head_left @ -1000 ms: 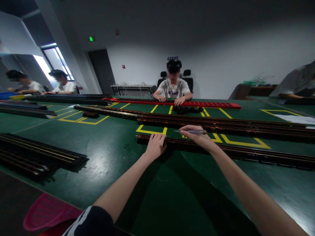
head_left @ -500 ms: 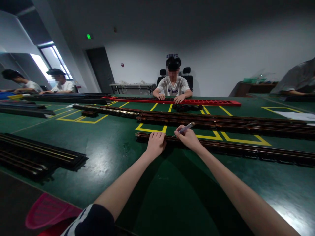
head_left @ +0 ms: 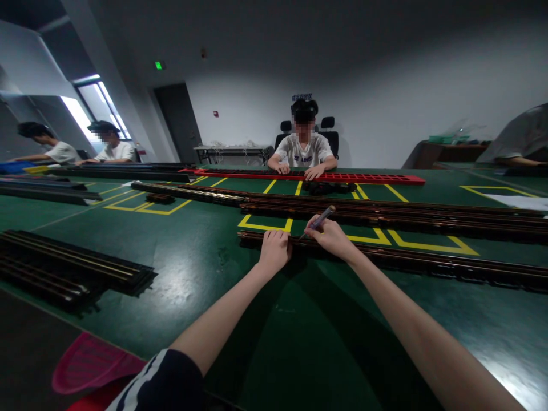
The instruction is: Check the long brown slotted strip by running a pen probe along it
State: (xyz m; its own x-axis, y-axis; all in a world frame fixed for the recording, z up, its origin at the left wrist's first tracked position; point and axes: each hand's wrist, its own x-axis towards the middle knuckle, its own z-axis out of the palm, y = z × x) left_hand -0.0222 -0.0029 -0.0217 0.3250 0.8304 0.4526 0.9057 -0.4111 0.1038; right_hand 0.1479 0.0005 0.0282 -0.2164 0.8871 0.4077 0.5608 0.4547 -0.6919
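Observation:
A long dark strip (head_left: pixel 411 260) with coppery edges runs across the green table in front of me. My left hand (head_left: pixel 275 251) has its fingers wrapped over the strip near its left end. In my right hand (head_left: pixel 331 237) a slim pen-like tool (head_left: pixel 322 217) with a greyish barrel is pinched at a slant. Its thin tip points down at the strip, just right of my left hand; whether it touches is too small to tell.
Behind the strip lies a bundle of similar strips (head_left: pixel 299 208). More dark strips (head_left: pixel 72 262) lie at the left. A person (head_left: pixel 303 149) sits opposite at a long red frame (head_left: pixel 385 178). Yellow tape (head_left: pixel 436 246) marks the table (head_left: pixel 205 308). A pink basket-like thing (head_left: pixel 92 365) is at lower left.
The pen-like tool stands a little more upright, its top end having shifted up and left. My left hand keeps its place on the strip. The whole view has shifted slightly.

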